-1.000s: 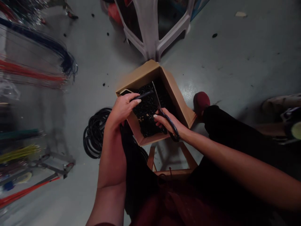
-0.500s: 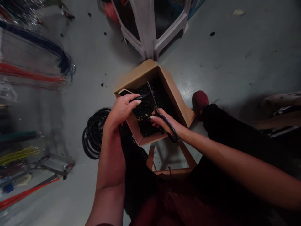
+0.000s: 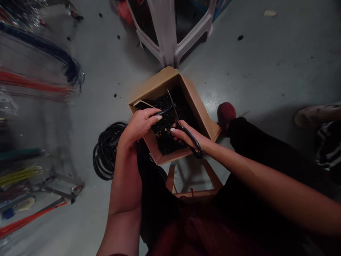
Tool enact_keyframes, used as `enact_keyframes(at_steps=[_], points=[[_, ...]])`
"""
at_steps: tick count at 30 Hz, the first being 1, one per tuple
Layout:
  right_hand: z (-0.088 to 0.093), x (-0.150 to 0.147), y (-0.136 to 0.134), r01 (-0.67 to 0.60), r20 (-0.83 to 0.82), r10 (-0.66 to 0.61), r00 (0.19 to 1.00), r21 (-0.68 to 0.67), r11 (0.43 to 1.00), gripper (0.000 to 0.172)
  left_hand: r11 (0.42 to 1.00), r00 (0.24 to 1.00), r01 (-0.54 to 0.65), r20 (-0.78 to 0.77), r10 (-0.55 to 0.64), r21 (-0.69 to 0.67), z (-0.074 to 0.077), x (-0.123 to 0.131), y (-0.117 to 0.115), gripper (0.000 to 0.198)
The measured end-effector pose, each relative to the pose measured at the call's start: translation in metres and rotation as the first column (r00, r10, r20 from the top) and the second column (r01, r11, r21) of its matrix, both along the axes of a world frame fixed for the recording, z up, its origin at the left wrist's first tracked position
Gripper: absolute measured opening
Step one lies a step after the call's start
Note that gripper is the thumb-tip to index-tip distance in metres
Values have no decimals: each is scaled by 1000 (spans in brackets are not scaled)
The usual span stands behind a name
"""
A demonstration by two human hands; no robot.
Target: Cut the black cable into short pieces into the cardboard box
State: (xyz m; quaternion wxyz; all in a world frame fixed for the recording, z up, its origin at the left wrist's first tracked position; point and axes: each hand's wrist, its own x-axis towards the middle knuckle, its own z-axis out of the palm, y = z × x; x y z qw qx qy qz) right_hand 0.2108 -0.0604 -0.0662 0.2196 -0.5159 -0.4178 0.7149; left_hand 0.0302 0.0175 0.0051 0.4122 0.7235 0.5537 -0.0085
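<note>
My left hand [image 3: 142, 123] pinches a black corrugated tube [image 3: 165, 111] near its end, over the cardboard box [image 3: 195, 108]. In my right hand [image 3: 185, 134] is a pair of scissors [image 3: 173, 106], its black handles wrapped by my fingers and its blades pointing up and away from me. The tube's free end meets the blades; whether they are apart or together is hard to make out. Many small black pieces [image 3: 170, 144] fill the bottom of the box beneath both hands. A thin flat, light-edged object [image 3: 144, 104] leans inside the box's left corner.
A coil of black tubing [image 3: 105, 151] lies on the floor left of the box. Beyond the box stands a white plastic stool [image 3: 167, 35]. Bundles of blue wires [image 3: 53, 46] and orange wires [image 3: 34, 83] hang at left. Another person's shoe [image 3: 306, 115] is at right.
Both hands have shifted slightly; the left hand with the tube is a little further right. At the right edge, the other person's leg and shoe have moved.
</note>
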Motion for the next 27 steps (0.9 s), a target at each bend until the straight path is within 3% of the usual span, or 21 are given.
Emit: enact_keyframes(at_steps=[11, 20, 27], points=[[5, 4, 0, -38, 69, 33, 997, 72, 997, 26, 1000, 998, 10, -64, -12, -29, -3, 0, 1, 38], [-2, 2, -4, -31, 119, 26, 993, 37, 999, 13, 997, 984, 38, -172, -48, -60, -4, 0, -1, 33], [-3, 0, -6, -39, 135, 39, 990, -2, 999, 9, 989, 944, 131, -295, -146, -68, -7, 1, 0, 31]])
